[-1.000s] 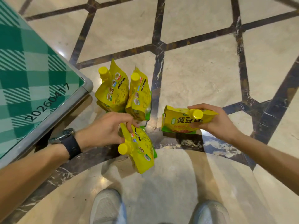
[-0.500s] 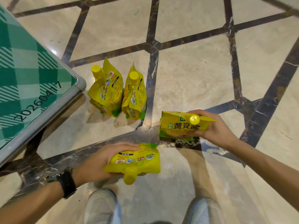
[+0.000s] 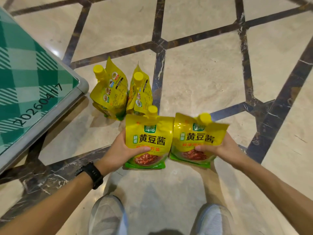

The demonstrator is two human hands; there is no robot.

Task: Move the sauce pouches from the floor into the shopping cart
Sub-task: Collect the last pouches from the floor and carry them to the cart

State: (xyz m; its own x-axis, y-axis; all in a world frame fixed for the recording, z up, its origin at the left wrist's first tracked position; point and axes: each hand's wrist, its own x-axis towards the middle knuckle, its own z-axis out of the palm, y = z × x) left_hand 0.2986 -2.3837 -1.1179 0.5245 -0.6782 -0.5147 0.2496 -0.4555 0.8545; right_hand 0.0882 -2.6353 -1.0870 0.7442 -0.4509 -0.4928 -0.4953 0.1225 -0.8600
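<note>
Two yellow sauce pouches are up off the floor, one in each hand, held side by side with their printed fronts facing up and their edges just about touching. The left pouch (image 3: 149,131) sits in the left hand (image 3: 118,150), thumb curled over its lower front and fingers behind it. The right pouch (image 3: 194,138) is gripped the same way by the right hand (image 3: 220,146), thumb pressed across the front. Its top corner is a bit blurred, so I can't quite tell how the far fingers lie. Both have their yellow caps pointing away from the person.

Just beyond the left hand, two more pouches stand upright on the marble floor (image 3: 203,73): the far-left pouch (image 3: 110,92) and the pouch beside it (image 3: 141,94), close together and possibly touching.

Out past the left hand's outer side is a green checked surface (image 3: 30,78) with a grey rim and dark numbers printed near its edge, probably a table. A black watch (image 3: 92,173) is on the left wrist. Below the hands, between the forearms, are two pale grey shoes, the left shoe (image 3: 106,216) and the right shoe (image 3: 215,219).
</note>
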